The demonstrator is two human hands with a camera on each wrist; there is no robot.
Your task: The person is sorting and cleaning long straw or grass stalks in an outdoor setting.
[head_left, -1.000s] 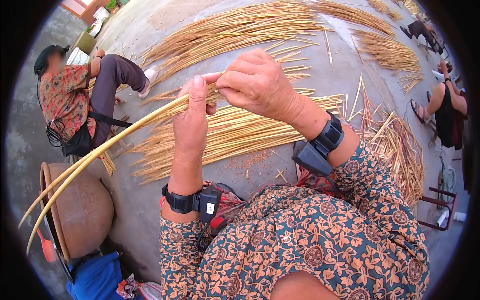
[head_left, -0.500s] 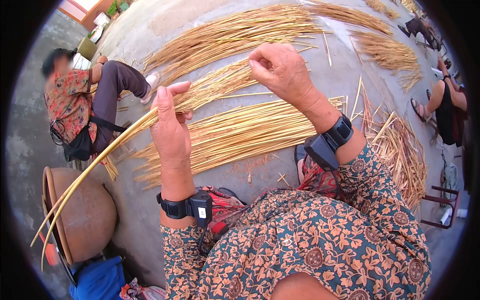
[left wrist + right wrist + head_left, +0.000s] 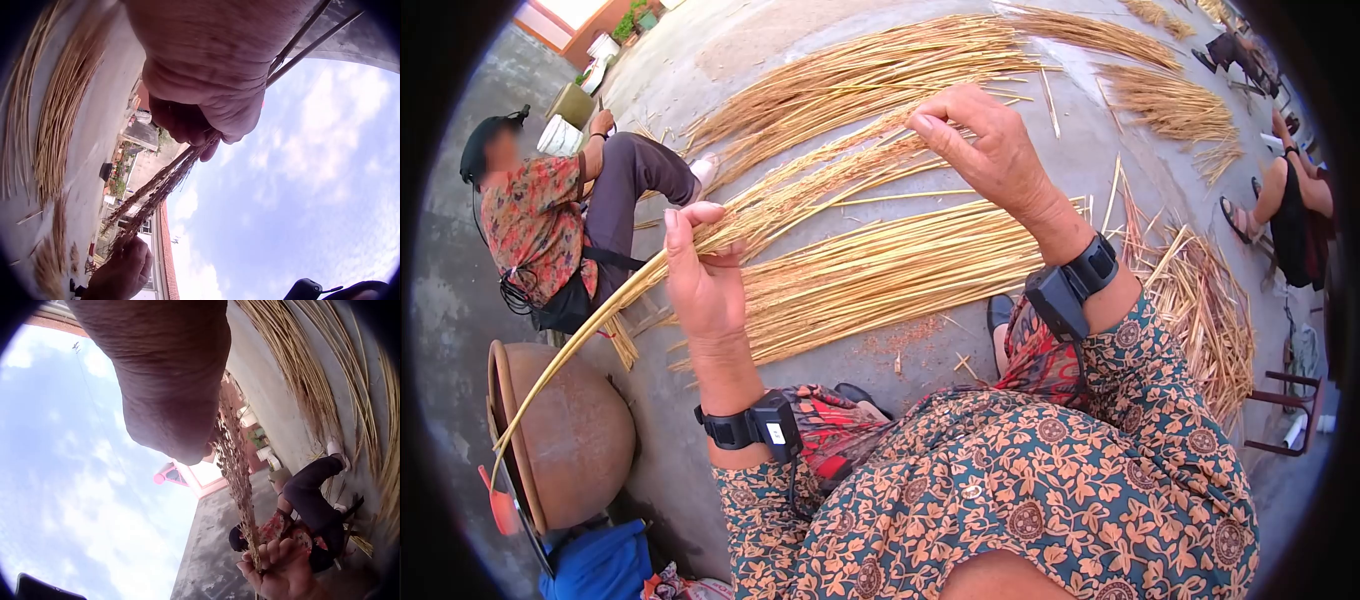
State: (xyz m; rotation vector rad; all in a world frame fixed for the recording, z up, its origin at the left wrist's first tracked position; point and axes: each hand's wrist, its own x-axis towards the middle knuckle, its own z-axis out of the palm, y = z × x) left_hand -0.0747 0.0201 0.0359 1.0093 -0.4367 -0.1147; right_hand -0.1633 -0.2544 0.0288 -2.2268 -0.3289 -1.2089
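Note:
My left hand (image 3: 698, 278) grips a thin bundle of long straw stalks (image 3: 800, 185); their bare stems curve down to the lower left over a brown pot (image 3: 570, 430). My right hand (image 3: 980, 145) pinches the seed-head end of the same bundle, up and to the right of the left hand. In the left wrist view the left hand (image 3: 212, 100) is curled round the stalks (image 3: 156, 187), with the right hand (image 3: 125, 272) at their far end. The right wrist view has the right hand (image 3: 169, 394) holding the seed heads (image 3: 234, 462) and the left hand (image 3: 281, 569) below.
Rows of straw (image 3: 880, 270) lie spread on the concrete ground (image 3: 1100, 150) in front of me, with a heap of loose stalks (image 3: 1200, 300) at right. A seated person (image 3: 550, 215) works at left, another (image 3: 1295, 215) at far right. A blue bag (image 3: 595, 560) lies beside the pot.
My hands have drawn apart along the bundle: the left hand moved down and left, the right hand slid up and right toward the seed heads.

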